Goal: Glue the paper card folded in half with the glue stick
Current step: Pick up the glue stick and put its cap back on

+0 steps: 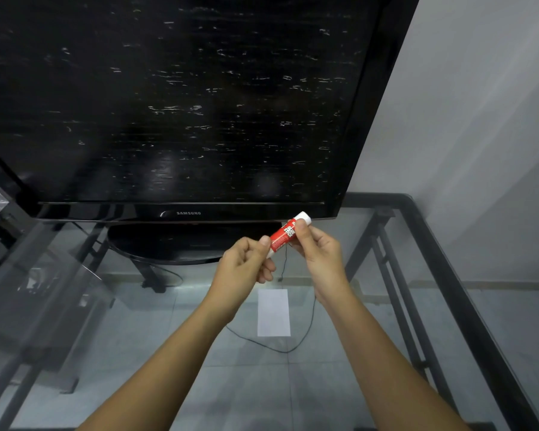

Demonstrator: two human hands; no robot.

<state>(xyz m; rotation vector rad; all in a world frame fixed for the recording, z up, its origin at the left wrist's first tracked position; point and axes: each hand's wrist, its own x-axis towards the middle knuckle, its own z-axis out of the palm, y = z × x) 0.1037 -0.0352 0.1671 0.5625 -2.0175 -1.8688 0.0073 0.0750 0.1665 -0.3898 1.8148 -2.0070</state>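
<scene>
A red and white glue stick (283,235) is held tilted in the air between both hands, its white cap end pointing up and right. My left hand (245,265) pinches its lower white end. My right hand (318,253) grips the upper part, thumb across the red label. Below the hands a white paper card (273,312) lies flat on the glass table (386,353), untouched by either hand. I cannot tell whether the card is folded.
A large black television (175,98) on an oval base (181,244) stands at the back of the glass table. A thin black cable (280,348) loops under the card area. The table's black metal frame (467,306) runs along the right edge beside a grey wall.
</scene>
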